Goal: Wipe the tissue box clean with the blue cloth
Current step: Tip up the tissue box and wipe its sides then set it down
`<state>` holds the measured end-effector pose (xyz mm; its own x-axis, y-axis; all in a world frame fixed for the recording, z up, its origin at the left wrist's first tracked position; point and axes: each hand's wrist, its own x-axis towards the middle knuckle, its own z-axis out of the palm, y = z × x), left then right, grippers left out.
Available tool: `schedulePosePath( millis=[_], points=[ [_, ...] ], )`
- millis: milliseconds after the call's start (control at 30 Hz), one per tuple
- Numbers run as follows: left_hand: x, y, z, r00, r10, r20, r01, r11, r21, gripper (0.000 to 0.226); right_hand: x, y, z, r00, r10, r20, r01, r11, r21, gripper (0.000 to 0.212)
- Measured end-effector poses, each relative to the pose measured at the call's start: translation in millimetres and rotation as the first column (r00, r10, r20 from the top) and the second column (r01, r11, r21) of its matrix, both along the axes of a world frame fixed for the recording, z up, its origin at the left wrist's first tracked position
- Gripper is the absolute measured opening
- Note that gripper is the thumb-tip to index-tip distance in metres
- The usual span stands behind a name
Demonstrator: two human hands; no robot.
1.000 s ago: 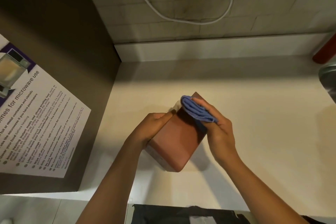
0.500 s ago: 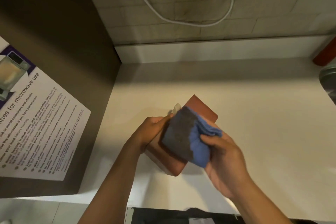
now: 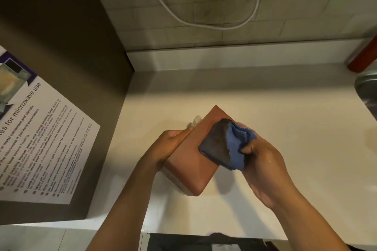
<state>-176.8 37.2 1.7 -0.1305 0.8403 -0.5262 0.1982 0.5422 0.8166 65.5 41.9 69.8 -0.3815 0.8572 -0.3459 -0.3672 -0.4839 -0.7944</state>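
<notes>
The tissue box (image 3: 188, 161) sat tilted on the pale bench (image 3: 285, 128) at the centre of the frame, a reddish, stiff-sided block that looked light enough to skid if left unbraced. The left hand (image 3: 170, 144) clasped its left edge, its grip curled round that side. The right hand (image 3: 263, 159) bunched the blue cloth (image 3: 234, 144), soft and floppy, part darkened, against the box's right face. Its flat sides offered the safest hold.

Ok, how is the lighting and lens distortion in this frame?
Head view: warm dim light; the back strip of the counter lies in shadow. Part of the blue cloth looks dark, wet or shaded, cannot tell which. Wide-angle bending curves the wall tiles and the edges. The tissue box is sharp.
</notes>
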Motion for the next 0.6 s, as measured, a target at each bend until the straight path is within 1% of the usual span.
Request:
schedulePosePath(
  millis=[67, 100, 167, 200, 267, 367, 433, 500, 600],
  points=[
    [0.0, 2.2, -3.7, 1.000, -0.003, -0.005, 0.003, 1.000, -0.012, 0.083, 2.6, 1.6, 1.7, 0.997, -0.003, 0.079, 0.000, 1.000, 0.031, 0.066],
    [-0.5, 2.7, -5.3, 1.000, 0.001, -0.015, -0.001, 1.000, -0.014, 0.083, 5.2, 1.6, 2.1, 0.990, 0.000, 0.144, -0.011, 0.997, 0.075, 0.072],
    [-1.2, 3.1, -8.7, 0.999, -0.013, -0.050, 0.013, 1.000, 0.007, 0.081, 10.4, -0.4, 1.9, 0.959, 0.036, 0.280, -0.098, 0.973, 0.208, 0.080],
    [-2.6, 2.4, -9.8, 0.998, -0.020, -0.053, 0.021, 1.000, 0.017, 0.079, 12.0, -2.0, 2.3, 0.942, 0.050, 0.331, -0.146, 0.951, 0.272, 0.079],
    [-2.1, 3.2, -12.6, 1.000, 0.013, -0.009, -0.013, 1.000, -0.004, 0.080, 14.4, -5.2, 2.5, 0.915, 0.041, 0.401, -0.210, 0.898, 0.386, 0.074],
    [-0.9, 6.7, -17.6, 0.995, 0.083, 0.047, -0.082, 0.996, -0.019, 0.082, 16.4, -9.5, 0.5, 0.909, -0.024, 0.415, -0.197, 0.855, 0.479, 0.075],
    [-1.5, 7.8, -20.1, 0.989, 0.090, 0.117, -0.086, 0.996, -0.040, 0.079, 16.1, -11.4, -2.4, 0.914, -0.047, 0.402, -0.184, 0.835, 0.518, 0.077],
    [-2.6, 6.3, -20.0, 0.983, 0.079, 0.164, -0.073, 0.996, -0.047, 0.077, 16.0, -11.4, -5.5, 0.908, -0.063, 0.415, -0.202, 0.801, 0.564, 0.074],
    [-2.7, 4.6, -16.5, 0.988, 0.063, 0.144, -0.061, 0.998, -0.017, 0.073, 17.2, -10.8, -11.1, 0.849, -0.146, 0.507, -0.260, 0.720, 0.644, 0.067]
  ],
)
